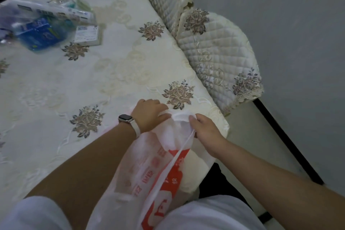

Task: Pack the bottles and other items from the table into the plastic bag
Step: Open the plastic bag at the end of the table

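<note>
grip: our left hand (149, 115) and right hand (205, 130) each pinch the top of the plastic bag (149, 173), likely to work its mouth open | bag: near right table (112, 73) edge | bottles and packets (39, 31): far left, unpacked

Dim, flat indoor light; motion-blurred items (43, 22) at far left; wide-angle bending toward edges.

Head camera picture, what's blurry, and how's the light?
Head view: the blue-labelled clear bottles at top left are smeared; the left hand, the right hand and the white plastic bag with red print are sharper; dim, flat light, no glare.
</note>
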